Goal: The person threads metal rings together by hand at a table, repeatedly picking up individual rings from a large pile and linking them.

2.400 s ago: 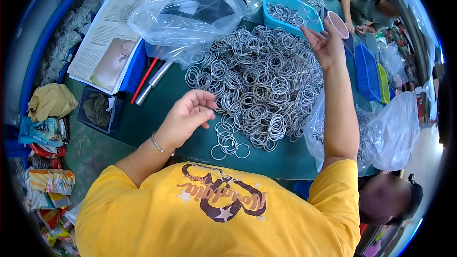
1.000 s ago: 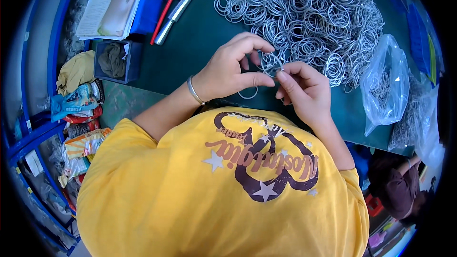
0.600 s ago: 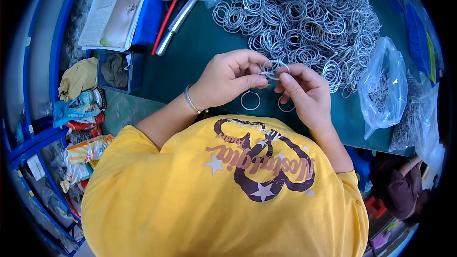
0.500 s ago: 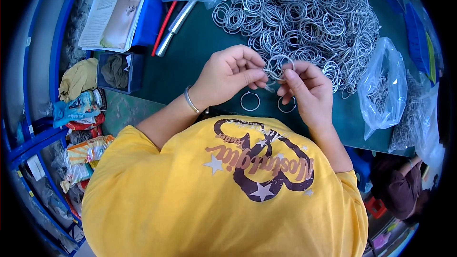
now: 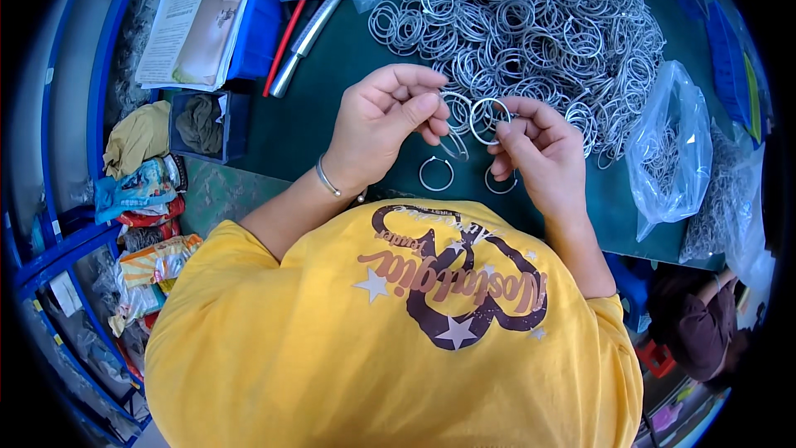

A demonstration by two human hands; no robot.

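Over the dark green table, my left hand point(image 5: 390, 112) is closed, pinching a few thin silver metal rings point(image 5: 457, 148) that hang from its fingertips. Thumb and fingers of my right hand point(image 5: 535, 141) grip one silver ring point(image 5: 475, 124), held upright facing me. The two sets of rings are very close; whether they touch I cannot tell. Below my left hand, a single ring point(image 5: 436, 188) with a small joint at its top lies flat on the table. Another ring point(image 5: 489, 182) lies partly hidden under my right hand. A large heap of similar rings point(image 5: 539, 25) spreads just beyond both hands.
A clear plastic bag point(image 5: 667, 141) with rings inside lies to the right. At the left stand a small bin point(image 5: 236, 129) with a dark cloth and a blue box point(image 5: 253, 37) with papers. A red stick point(image 5: 286, 46) and a silver rod point(image 5: 303, 50) lie nearby. Another person's arm point(image 5: 709, 290) shows at lower right.
My left hand has moved a little left and up, spreading from my right hand. The rings, earlier bunched together between both hands, now show more separately.
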